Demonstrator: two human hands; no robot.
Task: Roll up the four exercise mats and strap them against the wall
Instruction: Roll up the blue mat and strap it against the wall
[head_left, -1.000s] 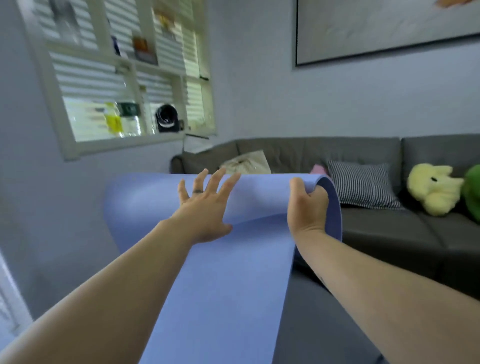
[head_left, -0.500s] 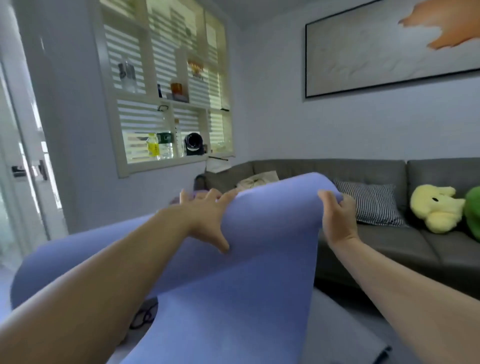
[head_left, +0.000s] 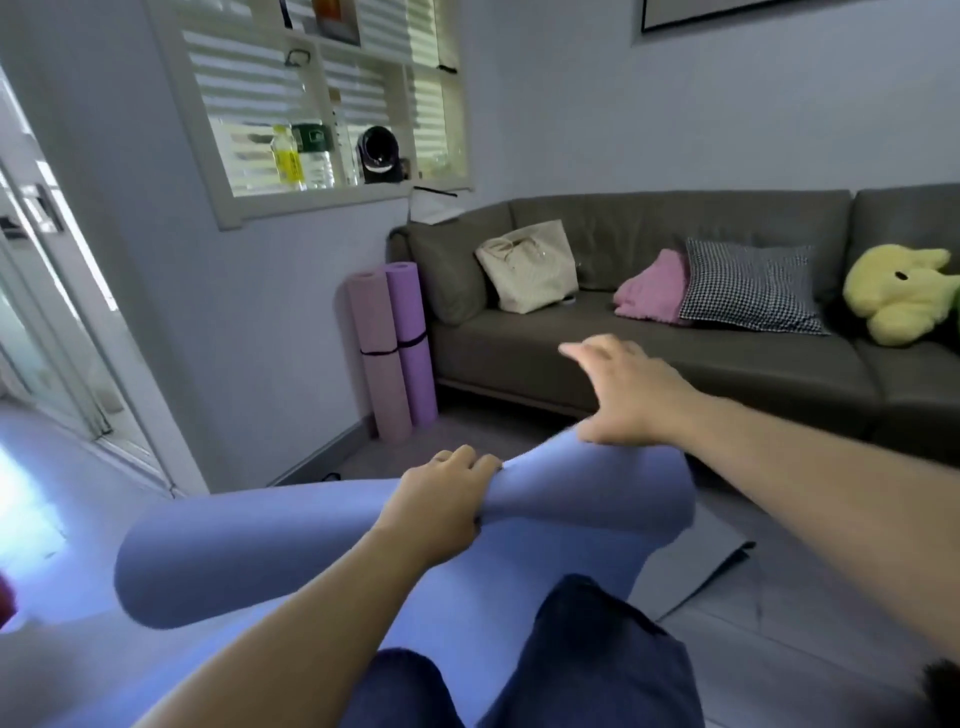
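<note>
Here the blue mat (head_left: 597, 499) lies before the sofa (head_left: 675, 364), gripped under our left hand (head_left: 441, 504). Our right hand (head_left: 628, 395) hovers spread, empty.

The fingertips of the left hand (head_left: 441, 504) are hidden behind the fold of the blue mat (head_left: 260, 551), whose near end is covered by dark trouser legs (head_left: 587, 670) and cut off by the lower edge. The right hand (head_left: 623, 395) is smeared by blur, so its contact with the mat cannot be told. The grey mat (head_left: 696, 566) is largely hidden beneath the blue one.
</note>
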